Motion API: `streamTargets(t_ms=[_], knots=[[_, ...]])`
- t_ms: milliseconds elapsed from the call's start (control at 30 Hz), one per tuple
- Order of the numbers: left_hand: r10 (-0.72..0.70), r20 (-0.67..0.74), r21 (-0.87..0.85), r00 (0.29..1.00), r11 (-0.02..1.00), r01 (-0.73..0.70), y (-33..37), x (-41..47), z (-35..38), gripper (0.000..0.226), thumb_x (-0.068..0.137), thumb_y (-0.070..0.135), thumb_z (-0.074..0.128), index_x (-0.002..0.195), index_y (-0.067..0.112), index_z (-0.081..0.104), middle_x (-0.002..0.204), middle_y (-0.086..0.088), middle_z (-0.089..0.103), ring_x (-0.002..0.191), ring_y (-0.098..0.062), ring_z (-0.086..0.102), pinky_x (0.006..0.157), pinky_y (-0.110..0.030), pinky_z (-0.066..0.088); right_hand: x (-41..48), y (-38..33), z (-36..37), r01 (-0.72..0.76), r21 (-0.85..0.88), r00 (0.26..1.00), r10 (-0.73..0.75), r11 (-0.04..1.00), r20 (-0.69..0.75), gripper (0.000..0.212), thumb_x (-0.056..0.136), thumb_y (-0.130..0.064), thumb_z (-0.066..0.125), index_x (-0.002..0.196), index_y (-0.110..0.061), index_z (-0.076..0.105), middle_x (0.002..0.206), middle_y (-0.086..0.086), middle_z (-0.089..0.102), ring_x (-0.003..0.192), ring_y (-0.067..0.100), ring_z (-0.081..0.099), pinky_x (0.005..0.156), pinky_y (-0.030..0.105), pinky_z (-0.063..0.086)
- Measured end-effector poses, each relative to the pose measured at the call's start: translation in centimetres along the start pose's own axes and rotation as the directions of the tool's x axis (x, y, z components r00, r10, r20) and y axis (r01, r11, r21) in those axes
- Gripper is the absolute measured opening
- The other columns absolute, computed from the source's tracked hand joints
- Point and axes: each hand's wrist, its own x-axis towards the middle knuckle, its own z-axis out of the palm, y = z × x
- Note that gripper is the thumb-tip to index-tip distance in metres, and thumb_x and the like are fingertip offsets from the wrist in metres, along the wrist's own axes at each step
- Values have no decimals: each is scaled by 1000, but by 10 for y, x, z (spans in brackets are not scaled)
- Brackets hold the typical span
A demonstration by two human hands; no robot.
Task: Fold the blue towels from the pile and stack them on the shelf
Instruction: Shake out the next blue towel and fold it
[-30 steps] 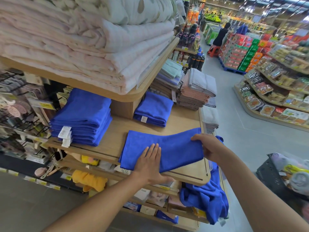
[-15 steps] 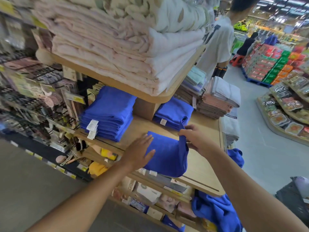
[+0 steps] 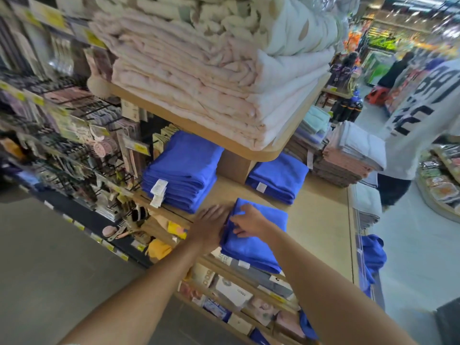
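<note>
A folded blue towel (image 3: 258,242) lies on the wooden shelf (image 3: 321,220), near its front edge. My right hand (image 3: 245,220) rests on top of the towel, its fingers curled over the left edge and pinching the fabric. Against that same edge my left hand (image 3: 211,224) presses with straight fingers. A tall stack of folded blue towels (image 3: 184,170) stands just behind my left hand, and a smaller blue stack (image 3: 278,180) sits further back. Unfolded blue towels (image 3: 372,257) hang off the shelf's right end.
An upper shelf (image 3: 196,130) with thick pink and white blankets overhangs the blue stacks. Pink and grey towel piles (image 3: 348,155) fill the back right. Hanging goods racks (image 3: 62,135) line the left. A person in a white shirt (image 3: 420,110) stands in the aisle at right.
The towel went from a long strip to a compact fold: my right hand carried its right end across to the left, then both hands met at the left edge. A person walked into view.
</note>
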Motion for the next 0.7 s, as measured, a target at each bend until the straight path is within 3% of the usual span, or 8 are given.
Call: streamTargets(t_ms=[100,200,267,300,400,500,600,700], knots=[[22,42,-108,999,994,-17,-5,7,-5,58,103,18,40,159,16,26,168,1,20,155,-17,14,122,-31,11,-6,17,-13,136,31,981,-130,990,-143,18,101,-13,51,117,-22,50,85,4,60,64,21,60,54,25,46],[-89,-62,-410,994,910,56,-3,10,-16,50,103,7,40,153,10,41,159,-8,40,148,-22,33,119,-29,23,-19,53,-35,338,-406,838,-468,849,-281,33,99,-16,53,132,-20,59,118,-2,61,104,17,60,82,19,45],[-131,-159,-460,979,887,44,13,13,-19,50,102,8,41,151,12,43,157,-5,42,149,-22,32,121,-30,22,-25,77,-44,328,-632,740,-607,702,-290,40,99,-22,57,139,-17,58,140,0,54,129,21,49,105,30,40],[-98,-172,-425,980,905,15,23,15,-18,50,103,12,41,153,14,41,160,-3,38,152,-21,27,123,-30,18,-24,85,-47,279,-696,733,-615,661,-291,45,99,-25,58,142,-14,55,148,4,50,137,26,43,112,35,36],[0,-66,-224,998,974,-15,49,24,-9,54,107,35,34,160,23,26,170,0,13,157,-18,5,126,-38,11,-23,92,-45,144,-734,765,-546,664,-343,58,100,-32,57,151,-10,42,161,11,34,148,31,29,121,39,25],[-50,23,-123,998,991,53,52,27,1,58,106,47,29,161,32,16,171,4,-1,157,-17,-1,126,-43,8,-23,95,-49,72,-451,759,-342,890,-554,72,94,-36,61,154,-7,33,155,14,41,140,35,41,115,44,35],[-62,14,-96,998,993,63,50,24,6,58,106,48,27,161,35,14,171,7,-2,156,-15,4,125,-46,7,-25,95,-59,-90,-87,821,25,992,-571,85,83,-52,63,150,-10,32,123,9,65,111,32,62,85,41,50],[-60,-35,-106,998,993,56,50,22,8,60,105,49,27,161,33,14,170,9,-1,156,-14,8,125,-45,8,-20,92,-65,-124,76,876,145,989,-461,70,79,-51,76,127,-10,46,99,2,60,83,24,60,63,33,44]])
